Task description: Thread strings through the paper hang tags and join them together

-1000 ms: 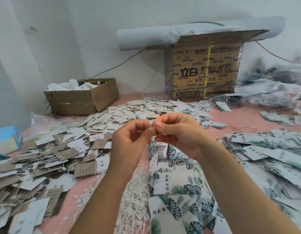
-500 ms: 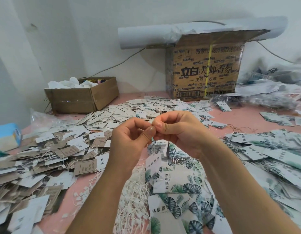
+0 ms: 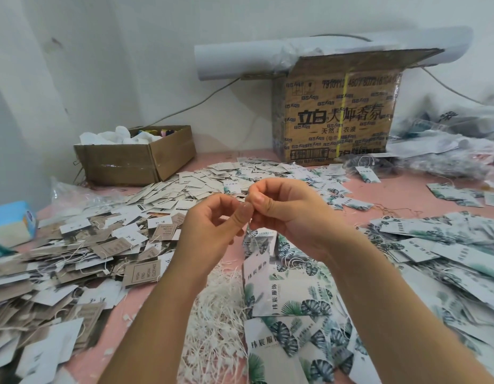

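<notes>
Joining step: above the string pile point(image 3: 215, 314), left hand point(image 3: 212, 225) and right hand point(image 3: 287, 214) each pinch 1 string point(image 3: 249, 231) (too thin to see clearly), its tag point(image 3: 258, 261) dangling over the pile's right edge. Next, I judge, the ends need fastening

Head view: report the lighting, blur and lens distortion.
Head view: soft, even light with no hard shadows; the left hand and right hand at centre are sharp, though the string they pinch barely resolves; the plastic bags at the right edge are smeared; wide-angle bending bows the paper roll on the printed carton.
</notes>
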`<action>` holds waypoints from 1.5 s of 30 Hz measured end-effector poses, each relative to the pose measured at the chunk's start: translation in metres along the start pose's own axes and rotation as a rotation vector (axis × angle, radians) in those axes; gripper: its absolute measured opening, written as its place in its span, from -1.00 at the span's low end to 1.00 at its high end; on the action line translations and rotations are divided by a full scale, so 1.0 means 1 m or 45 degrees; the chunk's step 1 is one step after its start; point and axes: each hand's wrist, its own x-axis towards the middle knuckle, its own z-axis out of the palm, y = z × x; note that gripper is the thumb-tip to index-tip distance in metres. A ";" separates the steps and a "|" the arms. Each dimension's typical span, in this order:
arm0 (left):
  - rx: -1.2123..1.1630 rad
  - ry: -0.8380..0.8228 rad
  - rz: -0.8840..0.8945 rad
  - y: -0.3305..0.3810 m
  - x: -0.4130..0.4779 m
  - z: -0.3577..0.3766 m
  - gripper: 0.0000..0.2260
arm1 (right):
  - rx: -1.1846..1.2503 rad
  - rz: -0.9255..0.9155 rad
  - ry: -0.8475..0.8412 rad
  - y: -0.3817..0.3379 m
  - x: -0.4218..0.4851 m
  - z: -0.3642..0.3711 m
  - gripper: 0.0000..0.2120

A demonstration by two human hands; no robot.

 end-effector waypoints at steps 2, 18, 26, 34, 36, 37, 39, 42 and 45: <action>0.146 -0.131 -0.058 -0.001 0.000 -0.002 -0.55 | -0.020 -0.034 0.035 0.000 0.001 0.001 -0.83; 0.275 -0.084 -0.149 -0.015 0.000 0.005 -0.36 | -0.433 0.191 0.312 0.019 0.003 -0.025 -0.87; 0.327 -0.126 -0.232 -0.024 -0.001 0.001 -0.48 | -0.581 0.346 -0.149 0.026 0.003 -0.026 -0.97; 0.733 -0.800 -0.479 -0.025 -0.007 -0.005 -0.31 | -1.366 0.868 -0.462 0.028 -0.001 -0.044 -0.81; 0.771 -0.787 -0.459 -0.024 -0.007 -0.005 -0.50 | -1.477 0.988 -0.548 0.029 -0.002 -0.042 -0.73; 0.786 -0.781 -0.465 -0.025 -0.006 -0.005 -0.58 | -1.512 0.985 -0.550 0.029 -0.001 -0.040 -0.77; 0.802 -0.784 -0.488 -0.027 -0.006 -0.005 -0.69 | -1.561 0.946 -0.533 0.027 -0.001 -0.034 -0.84; 0.816 -0.775 -0.478 -0.029 -0.006 -0.005 -0.76 | -1.637 0.897 -0.490 0.027 -0.001 -0.030 -0.71; 0.817 -0.744 -0.453 -0.031 -0.005 -0.006 -0.78 | -1.692 0.865 -0.453 0.025 -0.002 -0.029 -0.62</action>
